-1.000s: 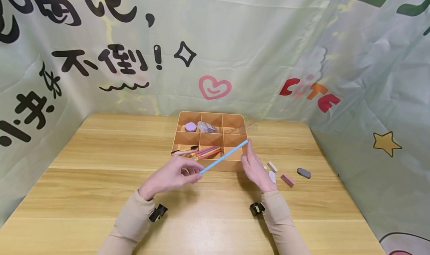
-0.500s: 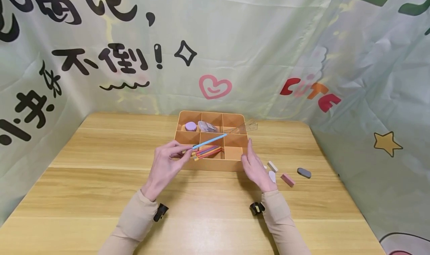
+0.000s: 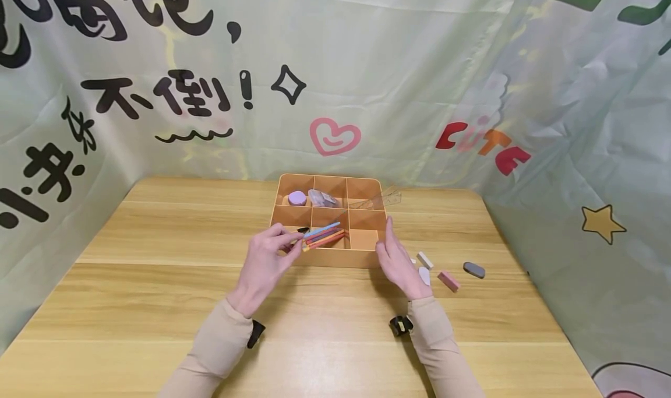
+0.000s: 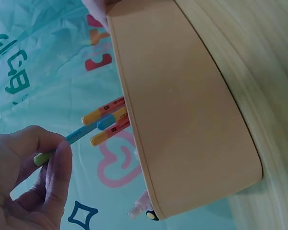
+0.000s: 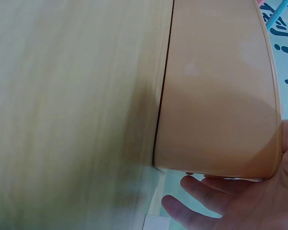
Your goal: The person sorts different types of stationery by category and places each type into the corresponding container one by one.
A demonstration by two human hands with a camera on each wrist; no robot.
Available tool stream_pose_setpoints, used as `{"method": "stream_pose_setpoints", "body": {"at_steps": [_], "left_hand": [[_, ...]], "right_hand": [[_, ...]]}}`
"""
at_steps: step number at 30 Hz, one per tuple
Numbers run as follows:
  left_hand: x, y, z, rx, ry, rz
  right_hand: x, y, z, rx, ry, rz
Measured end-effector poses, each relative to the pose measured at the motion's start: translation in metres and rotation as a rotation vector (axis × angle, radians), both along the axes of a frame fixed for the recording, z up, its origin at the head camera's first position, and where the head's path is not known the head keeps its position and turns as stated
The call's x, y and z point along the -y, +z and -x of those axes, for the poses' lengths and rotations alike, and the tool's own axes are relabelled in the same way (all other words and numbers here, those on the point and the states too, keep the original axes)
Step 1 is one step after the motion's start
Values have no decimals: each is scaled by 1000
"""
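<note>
My left hand (image 3: 264,261) pinches a slim blue pen (image 4: 81,133) near its green end, between thumb and fingertips. The pen's far part lies over several red and orange pens (image 3: 327,242) in the front middle compartment of an orange divided box (image 3: 335,259). My right hand (image 3: 399,264) rests against the box's right front corner. Its fingers (image 5: 206,194) extend along the side, in the right wrist view. A black-ended pen (image 3: 303,230) shows just past my left fingertips; the rest of it is hidden.
The back compartments hold a purple round item (image 3: 297,198), a clear plastic packet (image 3: 322,199) and a transparent ruler (image 3: 385,197) jutting over the right edge. Right of my right hand lie a grey oval piece (image 3: 474,270), a pink block (image 3: 448,281) and a white block (image 3: 425,260).
My left hand has turned and brought the blue pen from a slant in front of the box to the pens in the front middle compartment. My right hand stays in place.
</note>
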State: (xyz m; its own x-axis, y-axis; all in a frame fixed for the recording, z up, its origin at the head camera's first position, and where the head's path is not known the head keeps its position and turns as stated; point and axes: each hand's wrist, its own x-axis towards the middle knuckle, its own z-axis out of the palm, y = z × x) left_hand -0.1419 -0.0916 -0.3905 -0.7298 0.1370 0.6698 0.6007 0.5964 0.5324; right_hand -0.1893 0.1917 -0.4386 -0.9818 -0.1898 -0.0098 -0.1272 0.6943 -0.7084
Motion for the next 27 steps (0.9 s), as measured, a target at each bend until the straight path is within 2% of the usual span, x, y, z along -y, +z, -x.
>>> {"method": "stream_pose_setpoints", "body": {"at_steps": [9, 15, 21, 24, 27], "left_hand": [[-5, -5, -1, 11, 48, 161], [-5, -6, 0, -8, 58, 184], [3, -7, 6, 1, 42, 129], [13, -7, 11, 47, 67, 70], [24, -8, 18, 124, 105, 12]], "right_hand": [[1, 0, -1, -7, 6, 0], [0, 1, -1, -17, 6, 2], [-1, 1, -1, -16, 14, 7], [-2, 1, 0, -20, 28, 23], [-7, 3, 1, -38, 26, 33]]}}
